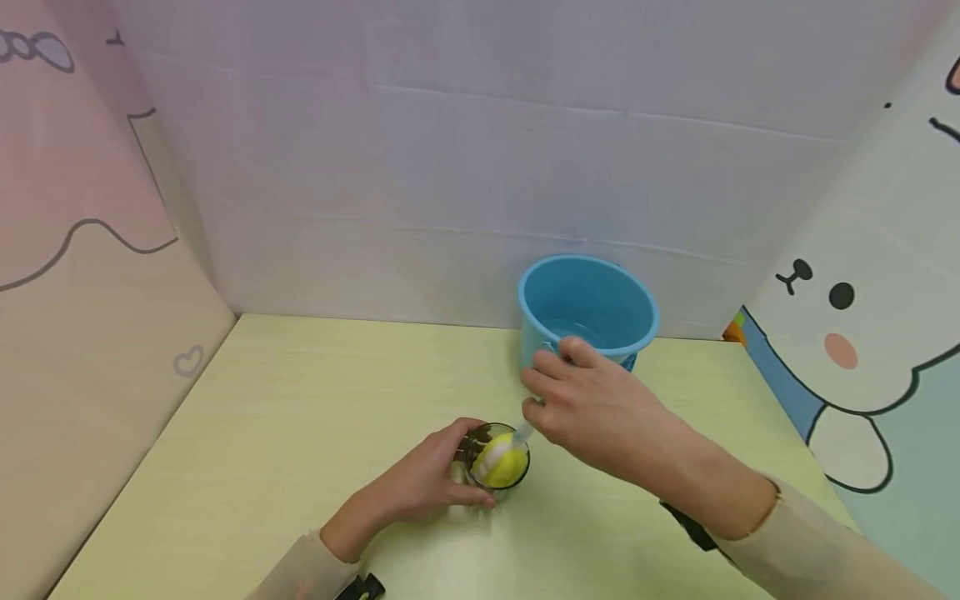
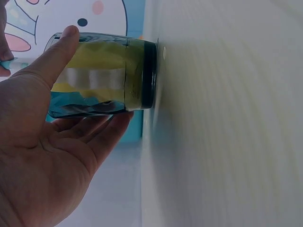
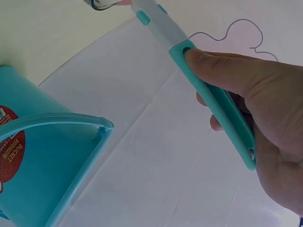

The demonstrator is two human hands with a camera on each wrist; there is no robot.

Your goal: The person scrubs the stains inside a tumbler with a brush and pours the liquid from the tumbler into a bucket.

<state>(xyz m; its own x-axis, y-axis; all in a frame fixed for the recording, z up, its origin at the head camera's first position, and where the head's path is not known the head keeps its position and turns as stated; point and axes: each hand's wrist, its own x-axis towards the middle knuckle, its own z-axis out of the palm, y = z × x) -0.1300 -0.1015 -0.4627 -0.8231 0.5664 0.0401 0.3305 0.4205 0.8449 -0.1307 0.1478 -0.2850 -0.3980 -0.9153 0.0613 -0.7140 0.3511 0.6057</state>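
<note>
My left hand (image 1: 431, 475) steadies a dark-tinted glass (image 2: 150, 75) upright on the table, thumb on one side and fingers on the other. Inside the glass sits the yellow and white sponge head (image 1: 501, 463) of a cup brush. The brush's turquoise handle (image 3: 218, 106) lies in the grip of my right hand (image 1: 592, 408), thumb pressed along its front end. A pale neck (image 3: 161, 21) runs from the handle down toward the glass, and in the head view the right hand hides most of the handle.
Behind my right hand stands a light blue bucket (image 1: 528, 354) with a turquoise-blue carrying handle (image 3: 52, 118) and a red label (image 3: 14, 151). The pale yellow table (image 1: 300, 400) meets a white sheet (image 1: 375, 208) at the back. Cartoon-printed sheets border both sides.
</note>
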